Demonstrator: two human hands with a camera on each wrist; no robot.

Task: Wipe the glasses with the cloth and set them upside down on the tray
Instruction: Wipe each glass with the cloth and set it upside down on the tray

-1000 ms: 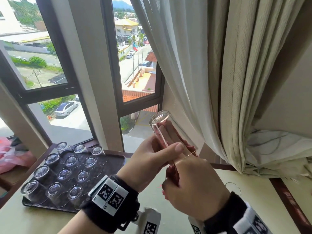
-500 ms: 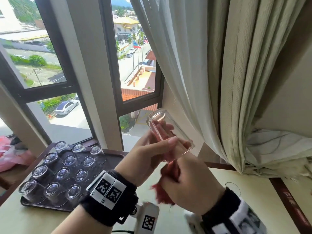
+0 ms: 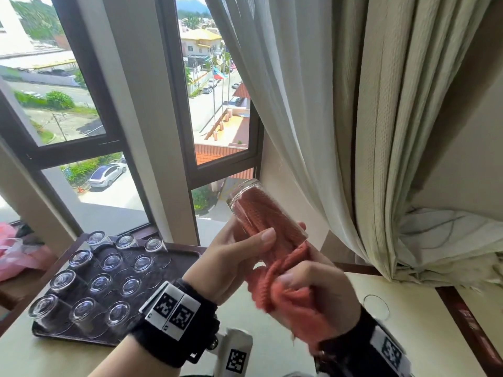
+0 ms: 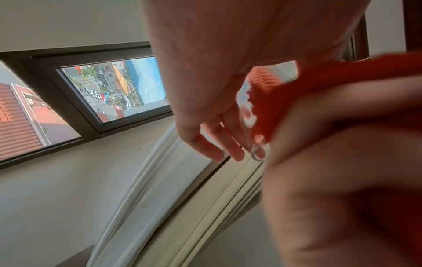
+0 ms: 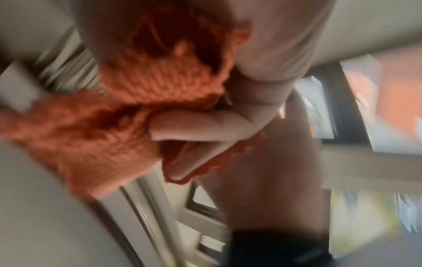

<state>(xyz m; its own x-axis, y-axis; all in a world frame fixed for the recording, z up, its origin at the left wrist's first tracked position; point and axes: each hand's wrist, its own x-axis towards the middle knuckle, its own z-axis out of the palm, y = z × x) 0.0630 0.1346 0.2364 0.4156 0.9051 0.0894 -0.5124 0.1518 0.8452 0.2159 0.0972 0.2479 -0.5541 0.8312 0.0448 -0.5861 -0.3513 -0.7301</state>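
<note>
My left hand (image 3: 236, 257) grips a clear glass (image 3: 261, 210) held up in front of the window, its base tilted up and away. A salmon-red cloth (image 3: 283, 292) is stuffed inside the glass and hangs out of its mouth. My right hand (image 3: 313, 292) clutches the bunched cloth at the rim. In the left wrist view the glass rim (image 4: 256, 153) shows beside my fingers, with the cloth (image 4: 271, 94) behind it. The blurred right wrist view shows my fingers (image 5: 205, 130) curled round the cloth (image 5: 114, 126). Left of my hands lies a dark tray (image 3: 179, 257) with several upside-down glasses (image 3: 100, 284).
The tray sits on a pale table (image 3: 408, 336) under a dark-framed window (image 3: 109, 145). A cream curtain (image 3: 381, 131) hangs at the right, bunched on the sill. A pink bag (image 3: 13, 251) lies at far left. A faint ring mark (image 3: 377, 306) shows on the table.
The cloth has gone deep into the glass, filling it, where earlier fingers showed through it. My right hand has shifted round the cloth at the rim; the glass stays raised.
</note>
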